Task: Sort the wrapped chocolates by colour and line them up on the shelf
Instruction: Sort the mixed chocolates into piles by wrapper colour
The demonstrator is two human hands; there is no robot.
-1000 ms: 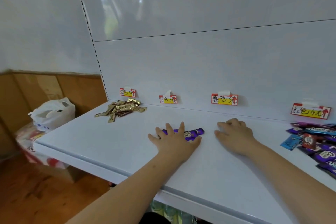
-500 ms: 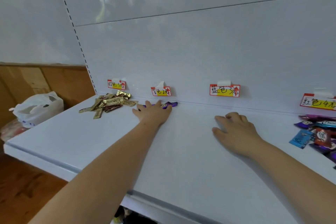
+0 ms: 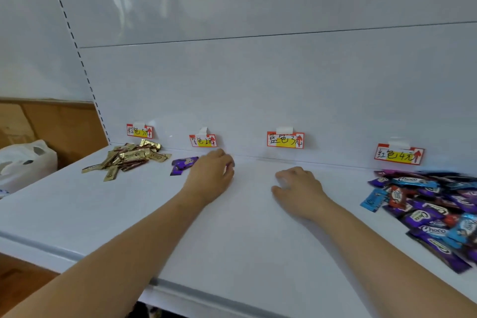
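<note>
- White shelf board (image 3: 232, 227) carried everything; four small red-and-yellow handwritten price labels (image 3: 285, 139) were taped along the back panel.
- Left hand (image 3: 210, 177) lay near the back edge, under the second label from the left, fingers bent down over the board. A bit of purple showed at its fingertips, but whether it was pinching a wrapper could not be told.
- Two purple foil-wrapped chocolates (image 3: 183, 164) lay just left of that hand, near the back edge, roughly side by side and not squared up.
- Pile of gold foil-wrapped chocolates (image 3: 131, 157) sat in the back left corner under the first label, loose, not lined up.
- Right hand (image 3: 296, 186) rested mid-shelf below the third label, fingers loosely curled, holding nothing.
- Mixed heap of purple, blue and red wrapped chocolates (image 3: 433, 212) sat at the right edge, unsorted.
- White plastic bag (image 3: 25, 160) sat off the left edge.
- Step, as judged: placing purple ones at their label. Task looked early, with blue and red spots bare.
- Next move probably calls for reaching into the mixed heap for more pieces of one colour, then straightening the rows.
</note>
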